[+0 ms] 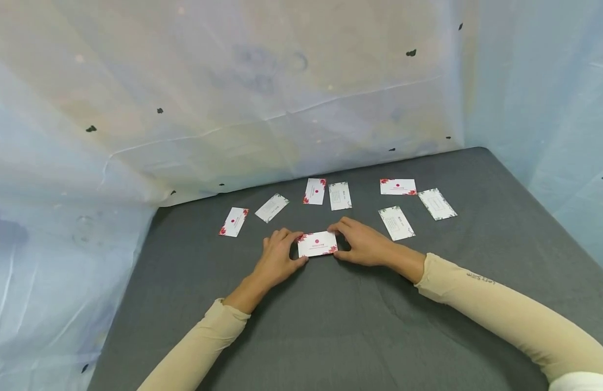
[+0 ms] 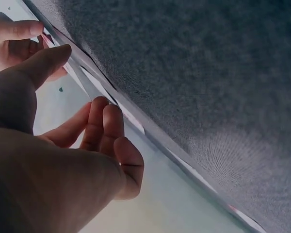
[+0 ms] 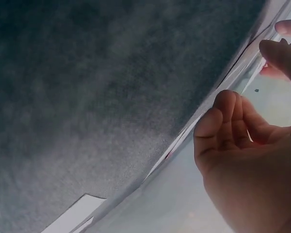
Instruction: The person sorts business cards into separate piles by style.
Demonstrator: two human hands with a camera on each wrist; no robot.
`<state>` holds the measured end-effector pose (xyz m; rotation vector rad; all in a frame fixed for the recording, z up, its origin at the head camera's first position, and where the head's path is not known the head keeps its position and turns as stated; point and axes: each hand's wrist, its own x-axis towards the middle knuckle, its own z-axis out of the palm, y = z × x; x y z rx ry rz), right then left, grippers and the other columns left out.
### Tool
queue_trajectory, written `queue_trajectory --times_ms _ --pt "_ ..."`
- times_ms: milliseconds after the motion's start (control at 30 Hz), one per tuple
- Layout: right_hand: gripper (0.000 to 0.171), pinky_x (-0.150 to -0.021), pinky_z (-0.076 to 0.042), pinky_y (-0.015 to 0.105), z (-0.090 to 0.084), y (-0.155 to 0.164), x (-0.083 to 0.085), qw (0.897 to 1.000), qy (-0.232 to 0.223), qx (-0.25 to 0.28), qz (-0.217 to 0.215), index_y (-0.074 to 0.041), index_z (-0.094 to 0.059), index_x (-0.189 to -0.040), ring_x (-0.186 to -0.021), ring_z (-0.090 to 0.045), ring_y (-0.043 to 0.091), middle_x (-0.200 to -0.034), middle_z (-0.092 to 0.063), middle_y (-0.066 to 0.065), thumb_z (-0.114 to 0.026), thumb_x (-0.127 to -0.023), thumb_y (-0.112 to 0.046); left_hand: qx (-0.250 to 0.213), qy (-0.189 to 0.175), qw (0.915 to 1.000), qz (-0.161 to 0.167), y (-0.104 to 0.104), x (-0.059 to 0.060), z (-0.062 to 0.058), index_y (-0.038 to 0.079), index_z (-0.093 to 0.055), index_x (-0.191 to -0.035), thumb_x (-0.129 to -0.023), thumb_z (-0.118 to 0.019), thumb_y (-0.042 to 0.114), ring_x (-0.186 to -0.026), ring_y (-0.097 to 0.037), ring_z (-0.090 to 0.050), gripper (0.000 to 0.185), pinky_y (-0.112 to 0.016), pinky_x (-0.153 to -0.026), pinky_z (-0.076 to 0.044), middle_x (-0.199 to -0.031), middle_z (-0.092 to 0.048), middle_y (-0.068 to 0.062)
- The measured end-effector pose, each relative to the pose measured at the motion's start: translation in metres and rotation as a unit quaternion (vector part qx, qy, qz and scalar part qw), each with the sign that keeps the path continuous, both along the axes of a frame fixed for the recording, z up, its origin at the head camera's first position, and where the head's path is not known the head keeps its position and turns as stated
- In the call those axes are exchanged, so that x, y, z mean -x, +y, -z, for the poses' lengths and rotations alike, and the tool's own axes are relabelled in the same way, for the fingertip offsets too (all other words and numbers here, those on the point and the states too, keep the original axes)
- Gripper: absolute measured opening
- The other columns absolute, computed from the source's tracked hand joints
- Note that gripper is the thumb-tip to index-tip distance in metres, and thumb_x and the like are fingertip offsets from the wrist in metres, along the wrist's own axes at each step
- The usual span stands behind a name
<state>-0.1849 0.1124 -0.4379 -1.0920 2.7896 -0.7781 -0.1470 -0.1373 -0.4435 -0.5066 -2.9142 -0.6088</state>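
Note:
A white business card (image 1: 317, 244) with red flowers at its corners and a red dot lies flat between both hands in the head view. My left hand (image 1: 276, 259) pinches its left edge, thumb at the near corner and forefinger at the far one. At the opposite short edge, my right hand (image 1: 364, 243) grips it the same way. Seen from the left wrist, the left hand (image 2: 92, 141) has its other fingers loosely bent beside the card. From the right wrist, the right hand (image 3: 242, 131) also shows curled fingers, with the card nearly edge-on.
Several more cards lie beyond the hands on the grey cloth-covered table (image 1: 301, 326). Red-flowered ones include a left card (image 1: 234, 222) and a back card (image 1: 398, 187); green-leafed ones include a tilted card (image 1: 396, 223). A pale curtain (image 1: 282, 81) hangs along the back and sides.

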Motion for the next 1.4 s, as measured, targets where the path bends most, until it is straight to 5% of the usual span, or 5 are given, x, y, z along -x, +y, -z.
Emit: queue_trajectory --times_ms 1400 --pt "0.05 -0.086 -0.045 0.034 0.0036 -0.0031 0.0082 0.999 -0.032 -0.02 -0.001 -0.01 -0.062 -0.129 -0.093 -0.052 0.013 -0.104 -0.055 0.0 -0.075 -0.086 -0.032 -0.005 -0.057 0.9984 0.006 -0.0044 0.007 0.0066 0.005 -0.063 -0.13 -0.083 -0.081 0.028 -0.107 -0.028 -0.049 0.055 -0.047 -0.094 -0.041 -0.115 -0.054 -0.012"
